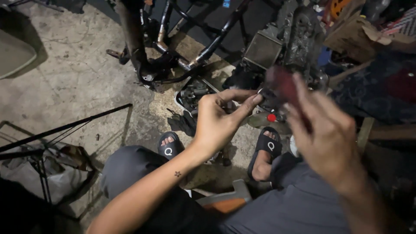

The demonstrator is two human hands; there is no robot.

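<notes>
right hand [323, 130] motion-blurred, its dark red object [284, 84] indistinct

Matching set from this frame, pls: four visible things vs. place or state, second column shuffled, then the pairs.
1 left hand
2 right hand
3 black sandals
4 black tube frame

a stands on the concrete, top of the view
b motion-blurred, with a dark red thing
c on the person's feet
d pinches a small pale part

Pairs: 1-d, 2-b, 3-c, 4-a
</notes>
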